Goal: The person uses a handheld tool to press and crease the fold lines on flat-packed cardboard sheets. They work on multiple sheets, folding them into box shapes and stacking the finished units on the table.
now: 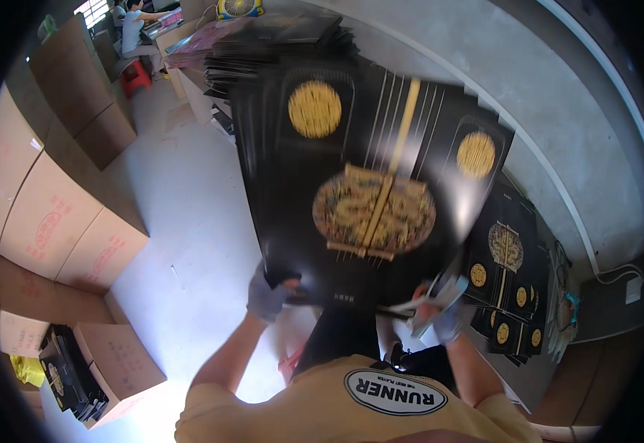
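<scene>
A large flat black printed sheet [285, 192] with gold discs and an oval dragon-like emblem spreads out before me, slightly blurred. It appears to lie over more of the same kind. My left hand [266, 297], in a grey glove with a bare thumb tip showing, grips its near left corner. At the near right corner my right hand [440, 316], also gloved, is closed around a thin pale bundle [453, 292] of strips or cards. Motion blur hides what exactly this bundle is. Whether the right fingers also touch the sheet cannot be made out.
Behind the sheet rises a stack of black sheets [278, 55]. More printed black pieces [505, 255] lie on the right. Cardboard boxes [56, 214] line the left, and an open carton [119, 362] holds black items. A fan [238, 7], a red stool [135, 77] and a seated person [136, 33] are farther off.
</scene>
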A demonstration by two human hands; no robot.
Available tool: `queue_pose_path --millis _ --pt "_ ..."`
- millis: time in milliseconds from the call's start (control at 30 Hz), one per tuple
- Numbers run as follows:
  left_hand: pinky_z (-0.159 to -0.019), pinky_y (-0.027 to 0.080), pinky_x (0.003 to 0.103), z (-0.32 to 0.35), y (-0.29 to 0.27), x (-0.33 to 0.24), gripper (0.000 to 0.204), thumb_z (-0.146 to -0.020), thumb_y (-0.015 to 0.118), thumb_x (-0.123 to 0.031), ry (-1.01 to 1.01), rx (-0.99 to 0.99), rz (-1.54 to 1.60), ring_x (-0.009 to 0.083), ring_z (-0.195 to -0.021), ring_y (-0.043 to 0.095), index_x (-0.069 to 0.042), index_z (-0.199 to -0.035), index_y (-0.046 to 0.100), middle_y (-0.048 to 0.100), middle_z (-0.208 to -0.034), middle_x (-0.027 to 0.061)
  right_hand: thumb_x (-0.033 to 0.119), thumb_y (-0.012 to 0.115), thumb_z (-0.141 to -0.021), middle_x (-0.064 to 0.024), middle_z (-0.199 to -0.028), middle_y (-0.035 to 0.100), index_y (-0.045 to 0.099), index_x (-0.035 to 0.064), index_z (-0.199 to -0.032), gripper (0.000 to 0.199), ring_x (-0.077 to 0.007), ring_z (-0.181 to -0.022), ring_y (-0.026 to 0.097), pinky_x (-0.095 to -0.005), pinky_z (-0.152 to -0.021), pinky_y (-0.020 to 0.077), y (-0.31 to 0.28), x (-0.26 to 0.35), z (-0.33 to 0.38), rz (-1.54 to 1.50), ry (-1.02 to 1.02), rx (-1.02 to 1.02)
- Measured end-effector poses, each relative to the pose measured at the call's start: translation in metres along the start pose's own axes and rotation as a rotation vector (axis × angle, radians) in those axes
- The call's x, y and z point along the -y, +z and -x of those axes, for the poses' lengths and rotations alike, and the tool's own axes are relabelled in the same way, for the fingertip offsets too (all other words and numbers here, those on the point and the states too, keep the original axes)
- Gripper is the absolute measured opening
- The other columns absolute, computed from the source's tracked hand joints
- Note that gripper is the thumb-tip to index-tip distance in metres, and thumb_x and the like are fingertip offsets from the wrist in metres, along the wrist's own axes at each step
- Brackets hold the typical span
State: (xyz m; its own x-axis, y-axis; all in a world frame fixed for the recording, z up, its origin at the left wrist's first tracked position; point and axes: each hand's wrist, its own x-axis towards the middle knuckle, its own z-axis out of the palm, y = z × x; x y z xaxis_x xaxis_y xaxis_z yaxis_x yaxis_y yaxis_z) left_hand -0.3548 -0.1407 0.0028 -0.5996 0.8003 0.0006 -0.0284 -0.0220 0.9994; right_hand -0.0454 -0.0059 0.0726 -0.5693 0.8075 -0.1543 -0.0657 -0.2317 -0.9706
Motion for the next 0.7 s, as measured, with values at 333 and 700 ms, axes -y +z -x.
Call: queue_pose_path --millis 333,700 --pt "-0.098 0.028 0.047 -0.32 -0.088 -0.289 0.064 -0.079 0.056 -0.047 0.468 -0.334 -0.938 0.0327 -0.117 0.04 -0.013 -0.132 0.041 0.045 -0.129 0.0149 0.019 0.056 -0.077 -0.0135 -0.1 0.058 0.059 0.0046 -0.093 0.022 -0.0239 -0.097 0.054 -0.0359 -0.09 0.0403 0.14 0.21 -0.317 -0.266 -0.349 0.188" --pt "-0.083 0.046 0.037 -0.574 -0.218 -0.17 0.045 -0.076 0.066 -0.025 0.282 -0.306 -1.476 0.0275 -0.097 0.059 -0.007 -0.116 0.054 0.061 -0.107 0.0132 0.023 0.066 -0.075 -0.0013 -0.092 0.056 0.055 0.0086 -0.108 0.038 -0.0127 -0.089 0.054 -0.0289 -0.081 0.0424 0.109 0.129 -0.273 0.091 -0.153 0.476"
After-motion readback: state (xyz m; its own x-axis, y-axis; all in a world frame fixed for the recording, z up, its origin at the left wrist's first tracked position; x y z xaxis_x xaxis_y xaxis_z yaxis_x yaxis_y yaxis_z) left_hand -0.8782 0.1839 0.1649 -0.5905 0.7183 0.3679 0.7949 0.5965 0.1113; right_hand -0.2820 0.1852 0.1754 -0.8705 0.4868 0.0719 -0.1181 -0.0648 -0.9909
